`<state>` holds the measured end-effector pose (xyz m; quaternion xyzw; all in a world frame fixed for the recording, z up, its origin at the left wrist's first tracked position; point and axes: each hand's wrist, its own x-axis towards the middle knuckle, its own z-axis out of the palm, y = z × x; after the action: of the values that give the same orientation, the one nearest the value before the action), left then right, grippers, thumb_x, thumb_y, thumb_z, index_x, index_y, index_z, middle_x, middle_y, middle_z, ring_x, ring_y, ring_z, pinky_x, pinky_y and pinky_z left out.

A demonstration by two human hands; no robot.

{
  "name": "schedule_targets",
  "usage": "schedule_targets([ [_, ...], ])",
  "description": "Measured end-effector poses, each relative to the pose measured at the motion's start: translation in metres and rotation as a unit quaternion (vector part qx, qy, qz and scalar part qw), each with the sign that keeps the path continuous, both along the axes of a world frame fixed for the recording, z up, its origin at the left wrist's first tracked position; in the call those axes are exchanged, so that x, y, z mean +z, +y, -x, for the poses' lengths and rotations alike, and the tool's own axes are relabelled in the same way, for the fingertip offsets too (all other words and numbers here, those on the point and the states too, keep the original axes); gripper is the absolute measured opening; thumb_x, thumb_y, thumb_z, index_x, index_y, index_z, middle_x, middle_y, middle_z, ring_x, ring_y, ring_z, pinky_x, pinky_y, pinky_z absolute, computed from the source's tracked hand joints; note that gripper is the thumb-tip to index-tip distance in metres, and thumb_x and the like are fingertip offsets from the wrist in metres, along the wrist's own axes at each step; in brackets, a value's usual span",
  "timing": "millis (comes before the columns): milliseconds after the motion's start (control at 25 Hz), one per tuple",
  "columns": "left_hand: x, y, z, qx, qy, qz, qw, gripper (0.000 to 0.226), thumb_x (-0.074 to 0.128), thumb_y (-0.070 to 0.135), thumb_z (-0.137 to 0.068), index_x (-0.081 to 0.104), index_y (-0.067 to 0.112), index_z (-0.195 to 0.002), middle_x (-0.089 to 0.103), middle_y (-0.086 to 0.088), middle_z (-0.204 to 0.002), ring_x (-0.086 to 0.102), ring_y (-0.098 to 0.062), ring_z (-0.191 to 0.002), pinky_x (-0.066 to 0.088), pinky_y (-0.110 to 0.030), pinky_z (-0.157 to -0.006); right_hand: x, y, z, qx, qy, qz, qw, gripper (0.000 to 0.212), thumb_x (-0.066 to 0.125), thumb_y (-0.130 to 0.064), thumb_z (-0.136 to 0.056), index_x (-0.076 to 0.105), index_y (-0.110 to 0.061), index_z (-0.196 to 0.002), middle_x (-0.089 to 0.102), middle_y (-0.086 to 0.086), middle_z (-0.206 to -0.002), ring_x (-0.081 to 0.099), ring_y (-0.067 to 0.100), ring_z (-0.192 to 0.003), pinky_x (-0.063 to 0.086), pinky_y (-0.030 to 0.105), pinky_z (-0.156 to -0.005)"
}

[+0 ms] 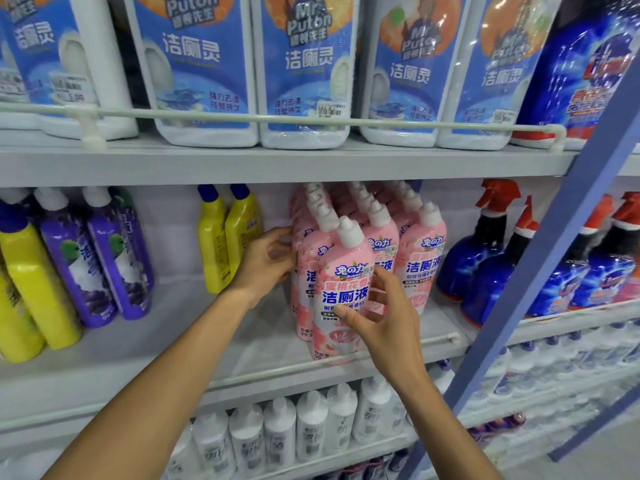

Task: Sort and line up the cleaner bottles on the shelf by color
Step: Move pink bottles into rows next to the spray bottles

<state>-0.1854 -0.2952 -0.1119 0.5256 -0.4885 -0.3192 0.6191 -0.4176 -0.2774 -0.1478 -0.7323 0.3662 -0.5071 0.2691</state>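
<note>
Your right hand (pixel 384 320) holds the front bottle (pixel 341 271), a pink one with a white cap. The thumb lies across the label and the other fingers are bent round the right side of it. This bottle stands at the front edge of the shelf (pixel 266 341), just behind the rail (pixel 277 370), and its base is just left of your right wrist.

Your left hand (pixel 266 261) is on the other side. Its bent fingertips are against the left side of the pink bottles (pixel 420 258) that stand close behind the front bottle. I cannot tell if this hand grips one of them or only touches it. The pink bottles stand in tight rows going to the back of the shelf, between your two hands and also past the fingers of the right hand.

Just left of your left hand, near its back, two yellow bottles (pixel 221 240) with blue caps stand side by side. Further left, well apart from the hand, purple bottles (pixel 100 261) lean to the left, and beside them, at the edge of the view, are large yellow bottles (pixel 34 289).

Right of your right hand, beyond the pink bottles, stand blue spray bottles (pixel 485 251) with red triggers, partly behind a blue post (pixel 554 265).
</note>
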Motion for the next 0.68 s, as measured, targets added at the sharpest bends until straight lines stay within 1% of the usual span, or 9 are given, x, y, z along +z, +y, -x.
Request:
schedule_targets([
  [40,-0.003,0.0,0.0,-0.005,0.003,-0.011,1.0,0.042,0.068,-0.006,-0.093,0.067,0.031,-0.113,0.07,0.001,-0.086,0.064,-0.015,-0.085,0.054,-0.045,-0.078,-0.001,-0.001,0.0,-0.003,0.002,-0.002,1.0,0.07,0.087,-0.046,-0.076,0.045,-0.054,-0.131,0.059,-0.029,-0.124,0.061,0.001,-0.113,0.06,0.041,-0.087],
  [120,-0.007,-0.001,0.0,-0.008,0.007,-0.019,1.0,0.042,0.067,-0.007,-0.093,0.067,0.029,-0.116,0.066,-0.01,-0.096,0.062,-0.024,-0.093,0.056,-0.043,-0.077,-0.004,-0.003,0.0,-0.011,0.002,-0.009,1.0,0.072,0.085,-0.054,-0.075,0.046,-0.046,-0.136,0.059,-0.027,-0.127,0.06,0.003,-0.115,0.06,0.041,-0.088],
  [200,-0.009,-0.001,0.0,-0.007,0.009,-0.015,1.0,0.04,0.067,-0.006,-0.094,0.066,0.026,-0.118,0.066,-0.011,-0.099,0.063,-0.027,-0.096,0.059,-0.043,-0.077,-0.008,-0.004,-0.001,-0.017,0.002,-0.01,1.0,0.077,0.084,-0.056,-0.075,0.045,-0.041,-0.14,0.059,-0.024,-0.128,0.06,0.004,-0.116,0.059,0.042,-0.089],
  [320,-0.01,0.001,0.003,0.007,0.015,-0.016,1.0,0.036,0.066,-0.007,-0.094,0.068,0.027,-0.108,0.066,-0.011,-0.097,0.063,-0.029,-0.097,0.058,-0.056,-0.086,-0.01,-0.005,-0.002,-0.024,0.002,-0.002,1.0,0.075,0.085,-0.053,-0.076,0.045,-0.04,-0.14,0.06,-0.024,-0.128,0.061,0.003,-0.115,0.06,0.04,-0.088],
  [440,-0.015,0.009,0.004,0.063,0.015,-0.025,0.998,0.027,0.07,-0.001,-0.094,0.07,0.025,-0.103,0.069,-0.01,-0.096,0.066,-0.027,-0.095,0.059,-0.065,-0.088,-0.014,-0.006,-0.001,-0.019,-0.011,-0.005,1.0,0.074,0.085,-0.054,-0.076,0.048,-0.038,-0.138,0.061,-0.023,-0.126,0.062,0.004,-0.114,0.06,0.041,-0.085],
  [480,-0.016,0.016,0.005,0.074,0.022,-0.024,0.997,0.024,0.071,0.003,-0.095,0.07,0.025,-0.104,0.07,-0.009,-0.097,0.068,-0.026,-0.096,0.06,-0.065,-0.087,-0.015,-0.007,-0.002,-0.021,-0.017,-0.01,1.0,0.075,0.084,-0.056,-0.075,0.049,-0.038,-0.138,0.062,-0.023,-0.126,0.062,0.005,-0.114,0.06,0.041,-0.085],
  [560,-0.017,0.033,0.009,0.06,0.045,-0.014,0.997,0.021,0.073,0.008,-0.094,0.071,0.023,-0.109,0.072,-0.007,-0.1,0.071,-0.024,-0.1,0.063,-0.057,-0.086,-0.018,-0.008,-0.004,-0.03,-0.021,-0.016,0.999,0.077,0.082,-0.062,-0.073,0.049,-0.037,-0.138,0.062,-0.022,-0.126,0.064,0.007,-0.112,0.06,0.042,-0.086],
  [640,-0.018,0.045,0.017,0.022,0.045,-0.006,0.999,0.027,0.075,0.005,-0.09,0.072,0.024,-0.109,0.073,-0.003,-0.098,0.071,-0.02,-0.097,0.063,-0.05,-0.085,-0.021,-0.008,-0.006,-0.039,-0.019,-0.015,0.999,0.079,0.079,-0.068,-0.072,0.049,-0.037,-0.138,0.063,-0.021,-0.127,0.064,0.008,-0.112,0.059,0.042,-0.086],
  [680,-0.019,0.046,0.019,0.017,0.034,-0.004,0.999,0.031,0.077,0.003,-0.088,0.072,0.026,-0.108,0.073,-0.003,-0.097,0.07,-0.019,-0.094,0.062,-0.052,-0.085,-0.022,-0.008,-0.008,-0.041,-0.02,-0.016,0.999,0.079,0.078,-0.069,-0.072,0.049,-0.036,-0.138,0.063,-0.02,-0.127,0.064,0.008,-0.112,0.059,0.042,-0.086],
])
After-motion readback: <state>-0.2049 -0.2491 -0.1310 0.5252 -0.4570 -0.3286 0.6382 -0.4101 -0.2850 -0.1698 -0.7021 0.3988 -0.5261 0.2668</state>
